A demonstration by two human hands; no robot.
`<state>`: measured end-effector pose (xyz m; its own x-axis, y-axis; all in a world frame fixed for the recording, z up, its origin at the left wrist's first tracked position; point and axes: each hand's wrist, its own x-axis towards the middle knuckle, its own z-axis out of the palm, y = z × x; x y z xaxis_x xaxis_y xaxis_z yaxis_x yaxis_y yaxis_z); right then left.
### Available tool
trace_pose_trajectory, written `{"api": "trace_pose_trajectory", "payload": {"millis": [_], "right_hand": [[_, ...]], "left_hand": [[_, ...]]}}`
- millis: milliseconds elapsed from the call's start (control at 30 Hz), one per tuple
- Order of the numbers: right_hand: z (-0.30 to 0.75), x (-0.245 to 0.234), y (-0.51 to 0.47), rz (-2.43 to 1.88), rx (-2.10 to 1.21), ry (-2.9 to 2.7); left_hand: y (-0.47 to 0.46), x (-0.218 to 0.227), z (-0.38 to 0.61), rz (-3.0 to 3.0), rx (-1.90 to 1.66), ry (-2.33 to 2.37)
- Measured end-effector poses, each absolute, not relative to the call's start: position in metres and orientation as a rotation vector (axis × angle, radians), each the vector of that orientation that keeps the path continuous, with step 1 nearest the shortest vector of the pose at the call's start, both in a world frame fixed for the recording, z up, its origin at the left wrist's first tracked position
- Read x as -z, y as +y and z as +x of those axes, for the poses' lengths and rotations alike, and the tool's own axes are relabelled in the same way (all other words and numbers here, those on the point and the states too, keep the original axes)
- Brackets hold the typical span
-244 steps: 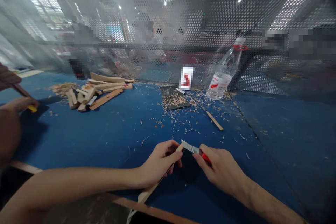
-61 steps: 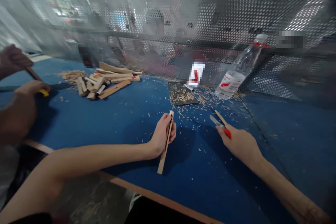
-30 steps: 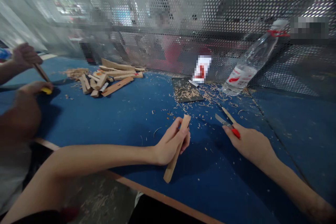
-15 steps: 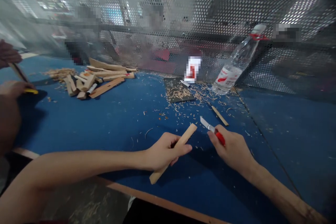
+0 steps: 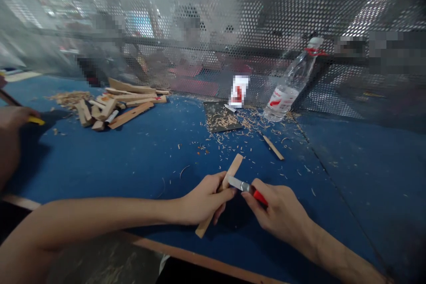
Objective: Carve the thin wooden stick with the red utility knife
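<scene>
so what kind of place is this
Probably a shared wood-carving bench: shavings litter the blue table, cut wood pieces lie piled, and the right hand holds a knife to the left hand's stick.

back: being blocked by mesh wall (image 5: 233, 31), bottle (image 5: 286, 93)
left: being crowded by wood pile (image 5: 113, 106)
right of right hand (image 5: 282, 215): table (image 5: 349, 177) being left open

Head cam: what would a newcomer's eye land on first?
Front and centre, the left hand grips a wooden stick while the right hand holds a red-handled knife, its blade tip at the stick. Pale shavings litter the blue table behind them. A pile of wood pieces lies at far left, and a plastic bottle leans on the perforated screen at the back.
</scene>
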<state>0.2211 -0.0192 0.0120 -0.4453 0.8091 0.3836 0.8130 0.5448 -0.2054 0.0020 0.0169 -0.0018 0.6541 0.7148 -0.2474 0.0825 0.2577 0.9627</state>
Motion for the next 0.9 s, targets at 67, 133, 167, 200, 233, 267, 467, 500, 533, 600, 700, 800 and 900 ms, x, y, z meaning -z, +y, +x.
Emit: {"api": "trace_pose_trajectory", "payload": {"millis": [67, 133, 167, 200, 233, 267, 467, 500, 533, 600, 700, 800, 900], "right_hand": [[0.22, -0.011, -0.018, -1.312, 0.012, -2.371], [0.22, -0.01, -0.017, -1.312, 0.018, -2.393], [0.221, -0.009, -0.016, -1.313, 0.025, -2.403], [0.222, -0.009, -0.015, -1.317, 0.035, -2.412], [0.223, -0.008, -0.014, -1.326, 0.052, -2.419], [0.225, -0.007, -0.013, -1.336, 0.077, -2.422], [0.225, -0.002, -0.01, -1.372, 0.225, -2.418], [0.224, -0.001, -0.009, -1.372, 0.227, -2.423], [0.225, -0.001, -0.007, -1.377, 0.224, -2.428], [0.232, -0.001, 0.0, -1.439, 0.212, -2.414], [0.255, -0.003, 0.017, -1.708, 0.248, -2.225], [0.277, -0.006, 0.03, -1.871, 0.259, -2.019], [0.275, -0.007, 0.026, -1.807, 0.177, -2.001]], "left_hand": [[0.017, 0.001, 0.002, 1.271, -0.482, 0.775], [0.017, 0.0, 0.002, 1.285, -0.499, 0.768], [0.017, 0.0, 0.003, 1.29, -0.517, 0.77], [0.017, -0.001, 0.003, 1.291, -0.535, 0.775], [0.017, -0.001, 0.004, 1.289, -0.548, 0.781], [0.018, -0.002, 0.004, 1.284, -0.55, 0.786], [0.02, 0.001, 0.006, 1.259, -0.574, 0.802], [0.02, 0.001, 0.005, 1.266, -0.589, 0.809], [0.019, 0.001, 0.005, 1.272, -0.598, 0.817], [0.017, 0.0, 0.002, 1.271, -0.581, 0.834], [0.01, -0.003, -0.003, 1.294, -0.508, 0.855], [0.004, -0.004, -0.005, 1.308, -0.471, 0.854], [0.004, -0.003, -0.003, 1.293, -0.455, 0.841]]}}
